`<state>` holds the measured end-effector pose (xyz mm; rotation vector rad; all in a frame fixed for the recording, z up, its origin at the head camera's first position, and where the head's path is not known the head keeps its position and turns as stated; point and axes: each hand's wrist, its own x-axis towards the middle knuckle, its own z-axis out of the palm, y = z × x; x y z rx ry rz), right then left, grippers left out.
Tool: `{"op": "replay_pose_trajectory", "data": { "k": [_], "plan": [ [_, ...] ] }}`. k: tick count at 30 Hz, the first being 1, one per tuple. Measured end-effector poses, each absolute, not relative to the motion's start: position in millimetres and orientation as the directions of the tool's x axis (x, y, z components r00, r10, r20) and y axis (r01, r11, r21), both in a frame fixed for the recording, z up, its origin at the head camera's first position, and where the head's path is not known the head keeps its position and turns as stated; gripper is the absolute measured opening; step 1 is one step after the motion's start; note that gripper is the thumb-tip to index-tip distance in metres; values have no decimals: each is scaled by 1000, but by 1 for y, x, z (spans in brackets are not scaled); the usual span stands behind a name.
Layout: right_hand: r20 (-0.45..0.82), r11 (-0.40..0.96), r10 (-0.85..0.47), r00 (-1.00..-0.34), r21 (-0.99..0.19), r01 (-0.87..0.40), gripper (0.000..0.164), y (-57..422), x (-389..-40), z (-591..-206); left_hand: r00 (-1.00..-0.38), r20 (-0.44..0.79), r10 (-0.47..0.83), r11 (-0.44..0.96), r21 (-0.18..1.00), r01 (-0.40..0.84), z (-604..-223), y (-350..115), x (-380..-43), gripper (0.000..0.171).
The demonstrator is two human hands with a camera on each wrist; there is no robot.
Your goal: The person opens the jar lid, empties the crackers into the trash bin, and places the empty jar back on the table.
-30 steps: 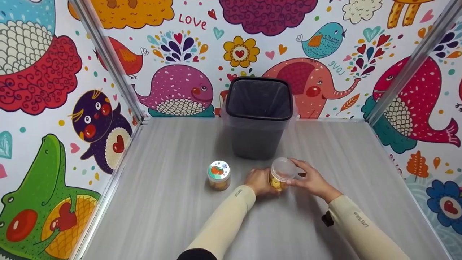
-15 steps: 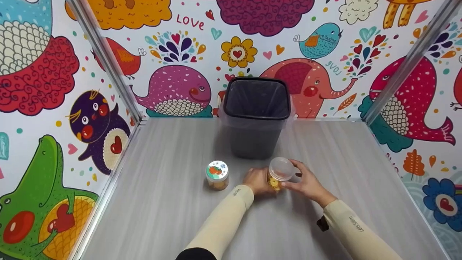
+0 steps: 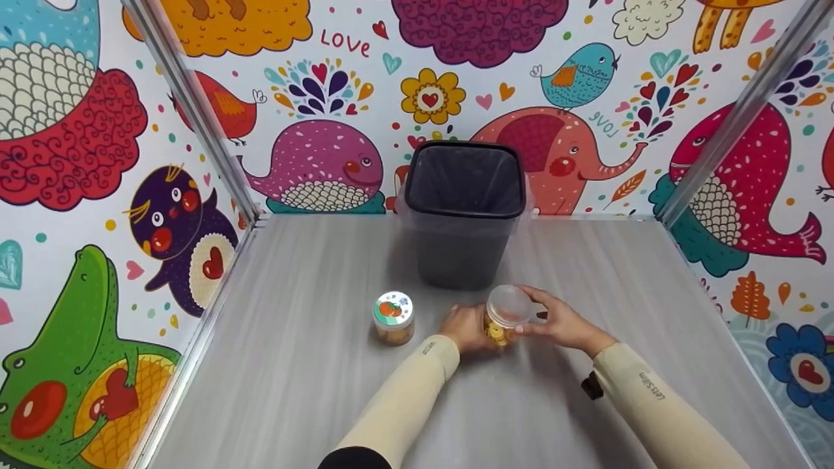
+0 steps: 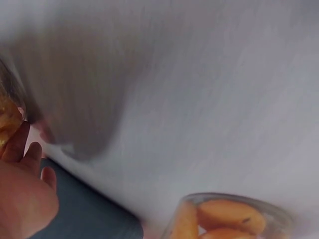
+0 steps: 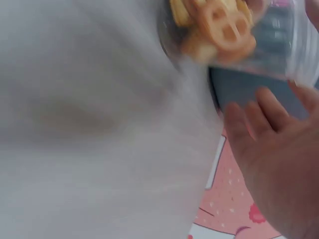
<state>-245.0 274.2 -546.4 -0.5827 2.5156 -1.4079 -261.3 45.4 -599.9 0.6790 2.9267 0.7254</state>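
Plastic jar (image 5: pixel 271 45) (clear); wheel-shaped snacks (image 5: pixel 225 27)

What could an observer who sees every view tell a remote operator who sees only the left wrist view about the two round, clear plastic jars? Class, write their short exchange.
Operator: At my lower edge is a round, clear plastic jar with orange pieces inside. What is on top of it?
Observer: A round white lid printed in green and orange; the head view shows it.
Operator: At my left edge, the left hand is at a second round, clear plastic jar. What shape are its contents?
Observer: The right wrist view shows golden wheel-shaped snacks in it.
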Motion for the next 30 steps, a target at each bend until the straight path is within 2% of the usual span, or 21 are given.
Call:
{"op": "replay_pose_trajectory", "data": {
  "k": [3,6,15,19,23,30],
  "plan": [
    [-8,478,-468,-884,-843,-246,81,278,-249,-544,-902,55,428,789,464,403,-601,46,-261,65],
    [19,474,-451,-892,-842,-257,82,278,-247,-545,-900,70,430,786,461,412,-601,47,-261,64],
    [156,422,-234,-959,-873,-245,85,259,-223,-565,-896,81,437,799,423,428,-602,49,-262,61],
    [169,411,-199,-965,-879,-239,83,254,-222,-568,-899,71,431,802,427,418,-602,48,-262,60],
    [146,439,-255,-956,-863,-249,82,261,-228,-562,-906,54,420,803,443,399,-601,48,-261,61],
    [6,455,-439,-898,-861,-229,83,278,-249,-550,-908,42,416,795,468,386,-602,48,-261,63]
  ]
}}
